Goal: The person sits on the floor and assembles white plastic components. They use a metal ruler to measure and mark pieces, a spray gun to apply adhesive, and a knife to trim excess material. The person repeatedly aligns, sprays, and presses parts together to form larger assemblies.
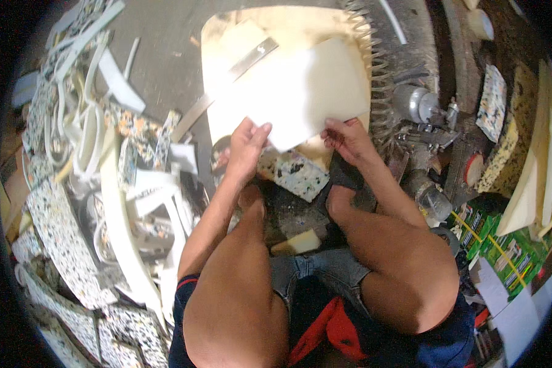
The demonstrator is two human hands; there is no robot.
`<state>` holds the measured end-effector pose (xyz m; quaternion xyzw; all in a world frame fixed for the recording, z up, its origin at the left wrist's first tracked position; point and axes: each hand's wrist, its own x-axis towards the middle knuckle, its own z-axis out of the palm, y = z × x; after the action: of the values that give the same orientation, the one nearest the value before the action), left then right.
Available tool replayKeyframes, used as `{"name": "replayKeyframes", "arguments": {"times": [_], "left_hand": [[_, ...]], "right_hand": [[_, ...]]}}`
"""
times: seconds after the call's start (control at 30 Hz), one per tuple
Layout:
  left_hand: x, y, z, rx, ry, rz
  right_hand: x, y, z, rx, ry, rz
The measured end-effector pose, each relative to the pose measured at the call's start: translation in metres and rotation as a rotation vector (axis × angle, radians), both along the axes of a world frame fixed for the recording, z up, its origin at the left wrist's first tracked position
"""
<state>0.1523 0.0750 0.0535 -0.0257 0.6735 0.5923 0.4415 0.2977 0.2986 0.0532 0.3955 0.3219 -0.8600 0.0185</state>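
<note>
A thin cream sheet (pixel 336 76), apparently foam, spans between my hands over a pale board (pixel 218 43); glare washes out its left part. My left hand (pixel 245 147) is closed with its thumb against the sheet's near-left edge. At the near-right edge, the curled fingers of my right hand (pixel 351 140) pinch the sheet. Beyond my left hand lies a flat metal ruler (pixel 251 59), partly lost in the glare. Below the sheet's near corner rests a speckled foam block (pixel 300 176), between my feet.
Speckled foam slabs (pixel 61 239) and white strips (pixel 113 208) pile up on the left. To the right are a coiled hose (pixel 377 67), a spray gun with a metal cup (pixel 418 104), green packages (pixel 503 251) and leaning foam sheets (pixel 536 159). A small foam piece (pixel 296 242) lies near me.
</note>
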Motion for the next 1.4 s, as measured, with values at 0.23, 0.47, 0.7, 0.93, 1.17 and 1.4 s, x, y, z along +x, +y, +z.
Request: {"name": "replayKeyframes", "arguments": {"times": [0.23,0.47,0.7,0.93,1.17,1.4], "left_hand": [[0.008,0.000,0.004,0.061,-0.178,0.109],[0.002,-0.007,0.011,0.086,-0.116,0.057],[0.001,0.016,0.003,0.101,-0.151,-0.041],[-0.002,0.058,-0.027,0.048,-0.234,0.201],[-0.003,0.063,-0.046,0.191,-0.375,0.332],[-0.002,0.067,-0.052,0.087,-0.307,0.313]], "right_hand": [[0.000,0.004,0.002,0.073,0.026,0.037],[-0.001,0.048,0.010,0.313,-0.058,-0.037],[-0.052,0.115,0.021,0.759,-0.056,0.469],[-0.108,0.141,-0.023,0.737,-0.001,0.434],[-0.132,0.155,-0.045,0.686,0.013,0.447],[-0.140,0.157,-0.046,0.751,0.023,0.477]]}}
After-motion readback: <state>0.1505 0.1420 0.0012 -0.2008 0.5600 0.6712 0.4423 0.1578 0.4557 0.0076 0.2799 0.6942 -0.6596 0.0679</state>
